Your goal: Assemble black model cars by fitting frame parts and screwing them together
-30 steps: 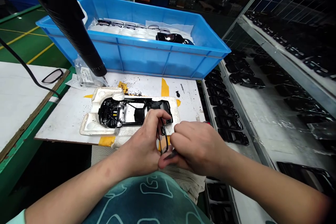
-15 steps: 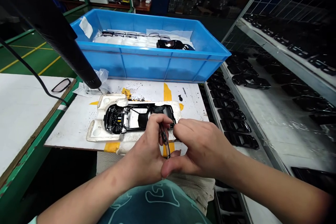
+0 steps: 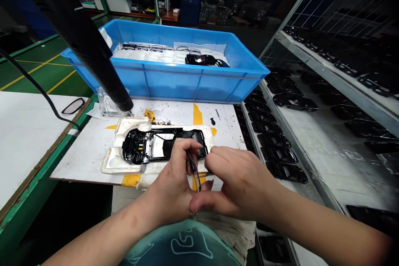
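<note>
A black model car shell [image 3: 165, 143] lies open side up in a white foam cradle [image 3: 120, 162]. My left hand [image 3: 170, 187] pinches a thin black window frame [image 3: 193, 167] just in front of the shell's near edge. My right hand [image 3: 240, 183] curls beside that frame, its fingertips close to it. Its fingers hide whatever they may hold. The hands cover the near right part of the shell.
A blue plastic crate [image 3: 187, 83] holding window pieces on white sheets stands behind the white board [image 3: 81, 166]. A black tube [image 3: 84, 41] hangs over the board's back left. Rows of black car shells [image 3: 277, 145] fill a rack on the right.
The whole view has tilted down and shifted slightly as my head moved. Both hands stay close together at the shell's near edge, still around the thin black frame.
</note>
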`<state>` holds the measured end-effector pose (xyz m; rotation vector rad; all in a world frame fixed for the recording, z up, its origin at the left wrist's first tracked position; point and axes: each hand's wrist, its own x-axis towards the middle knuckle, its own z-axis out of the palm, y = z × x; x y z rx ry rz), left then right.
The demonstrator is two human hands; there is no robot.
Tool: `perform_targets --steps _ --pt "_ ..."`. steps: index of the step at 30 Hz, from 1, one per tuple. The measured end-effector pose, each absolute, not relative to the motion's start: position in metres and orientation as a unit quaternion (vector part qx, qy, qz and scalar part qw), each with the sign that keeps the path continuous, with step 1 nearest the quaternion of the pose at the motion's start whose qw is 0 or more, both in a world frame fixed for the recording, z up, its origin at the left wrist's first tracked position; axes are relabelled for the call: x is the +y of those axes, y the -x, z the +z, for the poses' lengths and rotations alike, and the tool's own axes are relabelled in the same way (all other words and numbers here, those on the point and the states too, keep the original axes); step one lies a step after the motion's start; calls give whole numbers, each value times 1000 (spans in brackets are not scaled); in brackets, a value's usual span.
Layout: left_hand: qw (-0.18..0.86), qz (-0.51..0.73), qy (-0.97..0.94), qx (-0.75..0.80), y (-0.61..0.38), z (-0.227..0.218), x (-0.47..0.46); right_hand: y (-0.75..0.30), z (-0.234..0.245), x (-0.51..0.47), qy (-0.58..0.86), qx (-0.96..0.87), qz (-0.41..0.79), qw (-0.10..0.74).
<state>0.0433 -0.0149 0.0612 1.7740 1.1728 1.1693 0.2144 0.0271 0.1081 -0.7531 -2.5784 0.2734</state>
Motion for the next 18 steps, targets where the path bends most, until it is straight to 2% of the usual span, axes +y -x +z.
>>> perform_targets --steps 4,7,10,12,16,18 --pt "177 492 -729 442 -40 51 -6 -217 109 25 298 -915 183 202" --pt "142 497 -738 433 -36 48 -3 -226 107 36 281 -930 115 209" --pt "235 503 -713 429 -27 57 -6 -238 112 52 173 -958 -44 226" --pt "306 465 -704 440 -20 70 -7 -244 117 59 97 -957 -131 238" --pt "415 252 -764 425 -9 99 -7 -245 125 64 31 -949 -173 260" --pt "464 187 -758 418 -10 108 -7 -244 124 64 14 -948 -174 265"
